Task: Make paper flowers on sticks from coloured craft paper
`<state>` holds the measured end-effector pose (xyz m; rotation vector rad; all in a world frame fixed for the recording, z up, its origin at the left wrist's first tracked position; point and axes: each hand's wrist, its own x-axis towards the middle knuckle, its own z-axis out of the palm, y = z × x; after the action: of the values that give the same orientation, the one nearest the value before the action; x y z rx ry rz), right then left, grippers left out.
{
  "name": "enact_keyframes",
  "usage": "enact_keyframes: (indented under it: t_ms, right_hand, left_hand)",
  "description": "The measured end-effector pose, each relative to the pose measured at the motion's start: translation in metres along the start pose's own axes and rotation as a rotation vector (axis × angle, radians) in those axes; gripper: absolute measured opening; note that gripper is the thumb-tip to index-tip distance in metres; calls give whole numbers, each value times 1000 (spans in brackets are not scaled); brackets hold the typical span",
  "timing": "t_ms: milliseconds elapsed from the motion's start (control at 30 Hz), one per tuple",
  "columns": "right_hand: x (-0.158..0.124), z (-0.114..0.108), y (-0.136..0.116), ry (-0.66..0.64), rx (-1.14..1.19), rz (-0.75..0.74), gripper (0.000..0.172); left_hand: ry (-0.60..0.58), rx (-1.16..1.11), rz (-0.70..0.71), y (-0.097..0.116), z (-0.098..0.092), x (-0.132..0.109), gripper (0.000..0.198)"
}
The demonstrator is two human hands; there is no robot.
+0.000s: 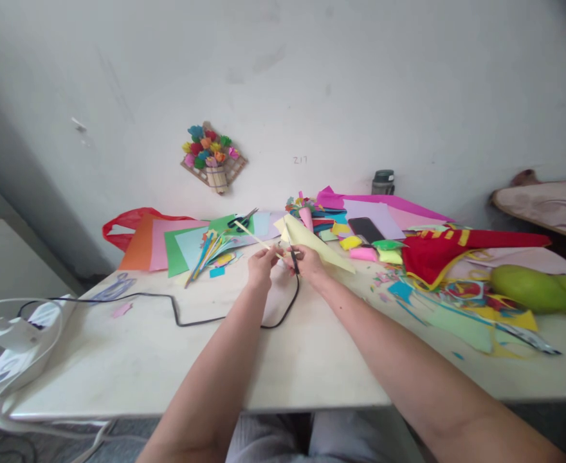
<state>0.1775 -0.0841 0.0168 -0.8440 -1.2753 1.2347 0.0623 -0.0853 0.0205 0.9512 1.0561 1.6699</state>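
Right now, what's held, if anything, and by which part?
Left hand: pale yellow paper strip, toward its lower end. Right hand: slim black tool, exact grip unclear.

From my remote seat I am seeing a left forearm (225, 360) and a right forearm (389, 347), both showing uncovered and tapering toward bare fingers (264, 256). A small round spot (339, 307) is marking the right one. Below, pale grey trousers (348, 444) are showing, their cloth softly creasing.

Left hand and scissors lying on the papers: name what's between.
Head view: the pale yellow strip stretches from the left hand toward those scissors, over paper.
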Motion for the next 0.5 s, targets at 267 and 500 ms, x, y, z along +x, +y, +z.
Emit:
enact_keyframes:
  t_ms: [267,500]
  right_hand:
    - [-1,3,0,2,-20,13,28]
    - [-6,4,-6,-48,-9,35,28]
  left_hand:
    - [104,26,19,5,-8,7,26]
    - [249,203,29,17,-52,25,26]
